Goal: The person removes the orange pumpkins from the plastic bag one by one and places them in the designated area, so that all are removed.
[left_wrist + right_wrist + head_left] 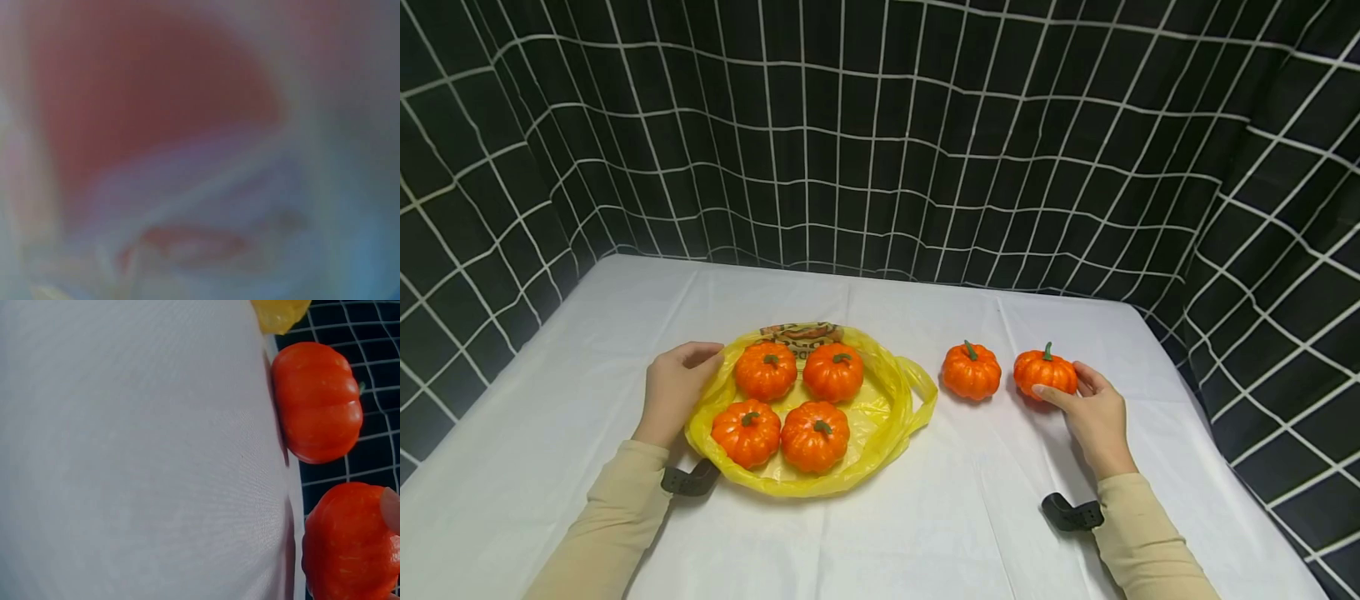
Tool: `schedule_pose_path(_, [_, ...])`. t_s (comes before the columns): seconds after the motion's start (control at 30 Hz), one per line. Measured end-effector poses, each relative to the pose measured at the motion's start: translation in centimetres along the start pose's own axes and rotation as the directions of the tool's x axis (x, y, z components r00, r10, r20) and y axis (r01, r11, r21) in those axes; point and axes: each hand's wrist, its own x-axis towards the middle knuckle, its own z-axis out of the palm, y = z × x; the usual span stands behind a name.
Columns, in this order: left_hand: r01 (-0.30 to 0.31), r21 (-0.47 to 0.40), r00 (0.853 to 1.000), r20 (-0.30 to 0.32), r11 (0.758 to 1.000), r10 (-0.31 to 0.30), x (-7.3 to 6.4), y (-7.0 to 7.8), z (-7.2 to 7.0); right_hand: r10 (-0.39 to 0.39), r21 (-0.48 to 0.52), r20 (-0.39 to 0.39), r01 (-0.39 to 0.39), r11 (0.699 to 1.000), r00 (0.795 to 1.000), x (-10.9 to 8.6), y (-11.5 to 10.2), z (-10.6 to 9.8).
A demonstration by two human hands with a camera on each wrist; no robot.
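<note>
My right hand grips a small orange pumpkin, thumb on its near side and fingers round its right. In the right wrist view this pumpkin is partly cut off, with a fingertip on it. Just left of it on the table sits another pumpkin with a green stem. My left hand holds the left rim of a yellow plastic bag, its fingertips partly hidden. The bag lies spread wide, and several orange pumpkins rest inside it. The left wrist view is too blurred to read.
A white cloth covers the table. Dark curtains with a white grid stand behind it and at both sides. The bag's handle loop reaches right, close to the nearer loose pumpkin. A black strap mount sits on the right wrist.
</note>
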Motion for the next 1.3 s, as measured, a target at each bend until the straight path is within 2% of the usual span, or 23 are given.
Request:
schedule_pose_path(0.3, [0.003,0.008,1.000,-0.005,1.000,-0.003,0.0,0.1,0.0,0.055,-0.020,0.013,-0.054,0.998,0.998,0.3,0.0,0.3])
schedule_pose_path(0.77, [0.007,0.018,1.000,0.017,1.000,-0.008,0.0,0.1,0.0,0.097,-0.040,0.048,-0.095,0.995,0.994,0.4,0.0,0.0])
schedule_pose_path(1.13, [0.003,0.016,1.000,0.012,1.000,-0.004,0.0,0.2,-0.1,0.070,-0.059,0.076,-0.065,0.996,0.995,0.3,0.2,0.2])
schedule_pose_path(1.3, [-0.005,0.011,1.000,0.007,1.000,0.005,0.0,0.1,0.0,0.020,-0.064,0.063,-0.016,0.998,0.998,-0.8,-0.4,-0.1])
